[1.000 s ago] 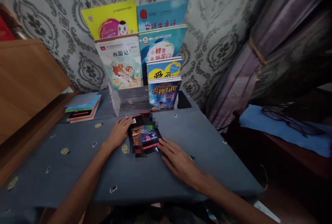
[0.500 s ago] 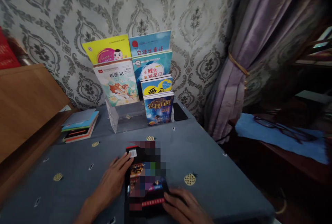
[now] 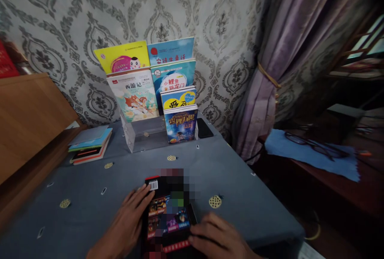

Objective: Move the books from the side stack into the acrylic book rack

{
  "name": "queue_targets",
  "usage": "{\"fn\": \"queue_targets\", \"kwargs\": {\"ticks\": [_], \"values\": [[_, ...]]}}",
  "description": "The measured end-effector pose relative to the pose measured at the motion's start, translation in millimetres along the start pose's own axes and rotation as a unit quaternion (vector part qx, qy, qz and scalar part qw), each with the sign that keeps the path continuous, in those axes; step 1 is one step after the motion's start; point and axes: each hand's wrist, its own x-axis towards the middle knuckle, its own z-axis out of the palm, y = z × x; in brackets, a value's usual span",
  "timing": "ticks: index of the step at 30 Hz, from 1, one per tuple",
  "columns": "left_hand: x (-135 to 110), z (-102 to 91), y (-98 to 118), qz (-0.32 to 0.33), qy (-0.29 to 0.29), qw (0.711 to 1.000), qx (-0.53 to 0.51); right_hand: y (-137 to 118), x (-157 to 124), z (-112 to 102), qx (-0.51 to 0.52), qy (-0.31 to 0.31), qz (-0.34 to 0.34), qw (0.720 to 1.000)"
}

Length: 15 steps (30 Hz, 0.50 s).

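A black book (image 3: 171, 247) lies on the cloth in front of me, barcode at its top left and small colourful pictures on its cover. A pixelated patch hides part of it. My left hand (image 3: 129, 219) rests along the book's left side, fingers stretched out and fingertips on the cover near the barcode. At the lower right edge, my right hand (image 3: 217, 237) has its fingers bent and closed on the book; its thumb is hard to see. Beyond the hands, a clear acrylic stand (image 3: 147, 141) holds several upright picture books, among them a dark blue one (image 3: 181, 126) at the front right.
A pile of books (image 3: 90, 145) lies at the left beside a wooden panel (image 3: 36, 119). A black phone-like slab (image 3: 205, 128) is right of the stand. Glasses (image 3: 315, 145) rest on a blue cloth (image 3: 279, 151) at the right, past the purple curtain (image 3: 255, 107).
The view has shifted slightly. My right hand's fingers are more bent at the book's edge, and the left hand stays on its left side. More of the cover pictures show.
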Motion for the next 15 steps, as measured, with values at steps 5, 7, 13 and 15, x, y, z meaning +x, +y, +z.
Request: {"fn": "queue_targets", "kwargs": {"ticks": [5, 7, 13, 15], "values": [[7.5, -7.3, -6.6, -0.073, 0.026, 0.978, -0.194, 7.4, 45.0, -15.5, 0.049, 0.041, 0.038, 0.997], [17.4, -11.3, -6.0, -0.107, 0.042, 0.951, -0.289, 14.6, 58.8, -13.8, 0.078, 0.063, 0.047, 0.994], [52.4, -15.9, 8.8, -0.152, 0.147, 0.874, -0.438, 43.8, 81.7, 11.2, 0.218, 0.105, 0.141, 0.96], [60.1, -11.7, 10.0, -0.18, 0.184, 0.857, -0.445, 53.1, 85.5, 22.9, 0.264, 0.1, 0.186, 0.941]]}}
